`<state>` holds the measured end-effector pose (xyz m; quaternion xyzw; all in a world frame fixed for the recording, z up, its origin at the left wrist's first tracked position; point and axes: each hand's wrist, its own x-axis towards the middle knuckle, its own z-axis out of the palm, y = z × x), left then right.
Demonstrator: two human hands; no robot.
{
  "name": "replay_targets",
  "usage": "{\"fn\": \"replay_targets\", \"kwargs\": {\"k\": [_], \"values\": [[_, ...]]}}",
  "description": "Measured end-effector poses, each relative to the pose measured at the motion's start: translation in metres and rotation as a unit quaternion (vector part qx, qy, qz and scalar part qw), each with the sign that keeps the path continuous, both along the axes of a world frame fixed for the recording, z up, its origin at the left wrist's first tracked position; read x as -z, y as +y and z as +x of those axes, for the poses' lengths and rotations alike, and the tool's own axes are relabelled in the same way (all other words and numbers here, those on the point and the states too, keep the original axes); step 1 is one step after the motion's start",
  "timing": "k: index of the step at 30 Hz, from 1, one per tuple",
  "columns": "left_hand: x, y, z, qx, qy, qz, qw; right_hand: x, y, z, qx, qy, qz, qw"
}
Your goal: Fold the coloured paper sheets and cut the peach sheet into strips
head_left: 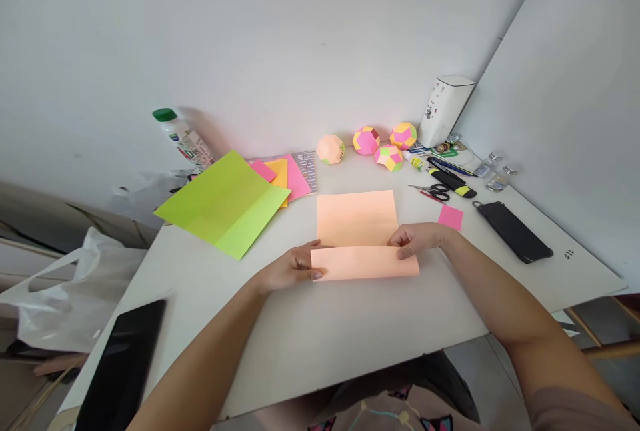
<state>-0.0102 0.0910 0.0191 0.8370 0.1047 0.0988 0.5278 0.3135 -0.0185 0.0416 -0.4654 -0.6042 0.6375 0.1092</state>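
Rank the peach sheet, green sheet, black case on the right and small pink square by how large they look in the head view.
1. Peach sheet and green sheet: too close to rank, with the peach one partly folded over.
2. Black case.
3. Small pink square.

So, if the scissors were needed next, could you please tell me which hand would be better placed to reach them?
Probably the right hand: it grips the peach paper on the side nearer the scissors, which lie beyond it. The left hand holds the paper's left end, farther away.
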Motion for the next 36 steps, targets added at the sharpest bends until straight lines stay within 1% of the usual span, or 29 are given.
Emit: {"fn": "replay_targets", "kwargs": {"k": [3, 5, 7, 9, 12, 16, 18, 20, 21, 24, 26, 27, 29, 31, 34, 36], "values": [[-0.001, 0.0, -0.001, 0.018, 0.015, -0.006, 1.0, 0.006, 0.0, 0.005, 0.022, 0.018, -0.012, 1.0], [-0.002, -0.002, -0.002, 0.019, 0.02, -0.012, 1.0, 0.01, 0.0, 0.006, 0.037, 0.025, -0.016, 0.999], [-0.003, -0.005, -0.003, -0.002, 0.025, -0.022, 0.999, 0.014, -0.001, 0.007, 0.047, 0.024, -0.015, 0.998], [-0.004, -0.009, -0.003, -0.044, 0.033, -0.03, 0.998, 0.014, -0.001, 0.006, 0.05, 0.016, -0.009, 0.999], [-0.003, -0.014, -0.002, -0.093, 0.049, -0.017, 0.994, 0.007, -0.001, 0.003, 0.046, -0.012, 0.01, 0.999], [0.0, -0.019, 0.002, -0.101, 0.043, 0.058, 0.992, -0.011, -0.005, -0.008, 0.052, -0.072, 0.059, 0.994], [0.001, -0.023, 0.006, -0.094, 0.035, 0.078, 0.992, -0.019, -0.01, -0.019, 0.051, -0.123, 0.104, 0.986], [0.003, -0.026, 0.009, -0.083, 0.03, 0.082, 0.993, -0.026, -0.017, -0.031, 0.027, -0.194, 0.17, 0.966], [0.003, -0.027, 0.01, -0.077, 0.028, 0.084, 0.993, -0.029, -0.021, -0.037, 0.011, -0.234, 0.208, 0.95], [0.006, -0.028, 0.012, -0.063, 0.02, 0.089, 0.994, -0.036, -0.032, -0.053, -0.017, -0.345, 0.308, 0.887], [0.007, -0.027, 0.012, -0.057, 0.014, 0.092, 0.994, -0.037, -0.037, -0.06, -0.022, -0.401, 0.35, 0.847], [0.007, -0.026, 0.012, -0.055, 0.01, 0.094, 0.994, -0.036, -0.039, -0.064, -0.025, -0.419, 0.363, 0.832], [0.008, -0.026, 0.012, -0.052, 0.001, 0.097, 0.994, -0.032, -0.04, -0.07, -0.026, -0.434, 0.383, 0.815], [0.008, -0.027, 0.012, -0.052, -0.009, 0.1, 0.994, -0.025, -0.04, -0.076, -0.02, -0.407, 0.404, 0.819], [0.009, -0.028, 0.014, -0.062, -0.022, 0.108, 0.992, -0.011, -0.035, -0.081, -0.009, -0.305, 0.429, 0.85], [0.012, -0.029, 0.015, -0.082, -0.03, 0.115, 0.989, 0.001, -0.03, -0.08, 0.006, -0.248, 0.437, 0.865]]}}
